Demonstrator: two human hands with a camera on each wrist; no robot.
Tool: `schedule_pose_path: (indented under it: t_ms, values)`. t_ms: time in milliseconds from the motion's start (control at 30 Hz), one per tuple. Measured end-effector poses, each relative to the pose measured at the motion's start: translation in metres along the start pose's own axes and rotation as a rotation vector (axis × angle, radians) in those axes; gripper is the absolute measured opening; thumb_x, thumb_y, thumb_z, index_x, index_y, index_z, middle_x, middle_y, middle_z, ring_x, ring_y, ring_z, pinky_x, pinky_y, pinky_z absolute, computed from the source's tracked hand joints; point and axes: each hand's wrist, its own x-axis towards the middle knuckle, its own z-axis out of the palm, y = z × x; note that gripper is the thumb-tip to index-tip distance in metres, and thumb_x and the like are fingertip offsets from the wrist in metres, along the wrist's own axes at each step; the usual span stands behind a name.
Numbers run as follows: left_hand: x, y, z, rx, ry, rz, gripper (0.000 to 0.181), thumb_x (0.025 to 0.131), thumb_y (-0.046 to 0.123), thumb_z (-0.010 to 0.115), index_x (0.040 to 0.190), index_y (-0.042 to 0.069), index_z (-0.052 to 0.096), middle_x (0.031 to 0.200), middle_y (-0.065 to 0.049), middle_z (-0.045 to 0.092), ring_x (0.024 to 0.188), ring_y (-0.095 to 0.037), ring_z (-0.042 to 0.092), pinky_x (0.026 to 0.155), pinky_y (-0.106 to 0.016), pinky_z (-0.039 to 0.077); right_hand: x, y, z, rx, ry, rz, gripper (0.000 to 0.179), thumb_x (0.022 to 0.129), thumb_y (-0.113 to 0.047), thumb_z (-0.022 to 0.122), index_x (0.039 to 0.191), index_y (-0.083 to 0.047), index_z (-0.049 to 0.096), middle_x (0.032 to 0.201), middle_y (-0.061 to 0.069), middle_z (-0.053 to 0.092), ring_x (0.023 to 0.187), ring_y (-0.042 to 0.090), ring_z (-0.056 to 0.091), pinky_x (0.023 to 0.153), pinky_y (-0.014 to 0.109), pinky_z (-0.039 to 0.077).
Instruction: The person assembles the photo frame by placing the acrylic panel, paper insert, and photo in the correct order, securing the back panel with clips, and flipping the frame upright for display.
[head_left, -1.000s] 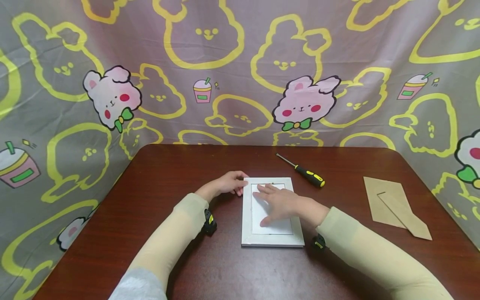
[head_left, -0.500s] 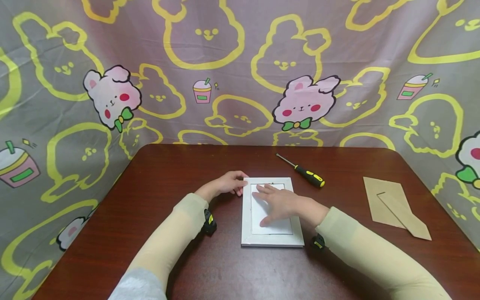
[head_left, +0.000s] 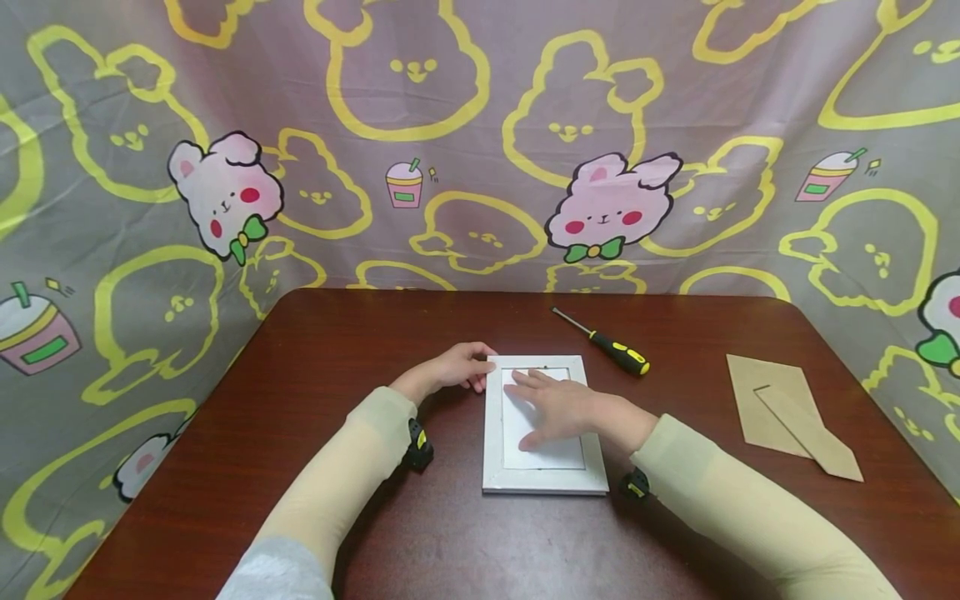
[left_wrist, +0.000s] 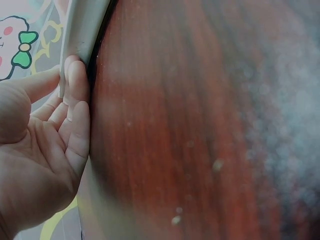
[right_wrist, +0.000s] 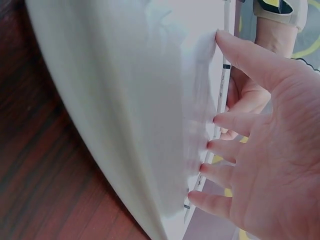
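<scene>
A white picture frame (head_left: 493, 442) lies flat on the table, with a white sheet (head_left: 546, 459) in its recess. My left hand (head_left: 453, 365) holds the frame's far left corner. In the left wrist view, its thumb and fingers pinch the frame's edge (left_wrist: 82, 37) from both sides. Over the sheet, my right hand (head_left: 558, 408) is spread, palm down. The right wrist view has its fingertips (right_wrist: 212, 200) and thumb touching the sheet, while the palm stays raised.
A black-and-yellow screwdriver (head_left: 621, 352) lies beyond the frame, to its right. At the table's right side rests a brown backing board (head_left: 750, 417) with a stand leg (head_left: 813, 425). A patterned cloth (head_left: 480, 158) hangs around the dark wooden table (head_left: 420, 533).
</scene>
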Motion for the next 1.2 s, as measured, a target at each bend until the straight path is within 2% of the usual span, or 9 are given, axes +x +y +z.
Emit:
schedule_pose_path:
  t_ms: [233,500,933,1100,1200]
  values:
    - [0.002,-0.001,-0.001,-0.013,0.003,-0.004,0.027,0.1,0.013,0.055,0.125,0.003,0.055,0.069,-0.006,0.06,0.06,-0.014,0.059,0.057,-0.025,0.047,0.0,0.01,-0.004,0.039,0.044,-0.025,0.085,0.084,-0.05,0.071,0.151,-0.014,0.034,0.157,0.006,0.027,0.144,0.026,0.02,0.108,0.05,0.028]
    - [0.001,0.0,0.0,-0.002,0.009,-0.009,0.028,0.1,0.014,0.055,0.126,0.003,0.055,0.07,-0.006,0.06,0.061,-0.015,0.059,0.058,-0.025,0.046,-0.017,0.027,-0.012,0.141,0.133,-0.024,0.078,0.086,-0.047,0.071,0.149,-0.013,0.038,0.154,0.012,0.031,0.139,0.029,0.032,0.103,0.055,0.033]
    - [-0.003,0.002,0.0,-0.013,-0.005,-0.01,0.028,0.101,0.014,0.054,0.127,0.003,0.055,0.071,-0.006,0.06,0.062,-0.016,0.059,0.06,-0.027,0.047,-0.064,0.064,-0.016,0.255,0.381,-0.027,0.065,0.089,-0.033,0.071,0.142,-0.007,0.045,0.143,0.014,0.046,0.132,0.033,0.041,0.102,0.054,0.035]
    - [-0.003,0.003,0.0,-0.007,0.0,-0.015,0.028,0.1,0.014,0.055,0.126,0.004,0.055,0.072,-0.007,0.06,0.063,-0.016,0.059,0.06,-0.027,0.047,-0.087,0.086,-0.018,0.299,0.477,0.029,0.059,0.091,-0.031,0.07,0.139,-0.007,0.048,0.139,0.015,0.048,0.126,0.034,0.045,0.098,0.054,0.039]
    - [-0.003,0.003,0.0,-0.006,0.004,-0.02,0.028,0.1,0.014,0.056,0.125,0.004,0.056,0.072,-0.007,0.06,0.063,-0.017,0.059,0.06,-0.027,0.047,-0.103,0.099,-0.021,0.348,0.502,0.078,0.057,0.092,-0.032,0.068,0.138,-0.006,0.047,0.139,0.018,0.048,0.124,0.038,0.045,0.096,0.058,0.04]
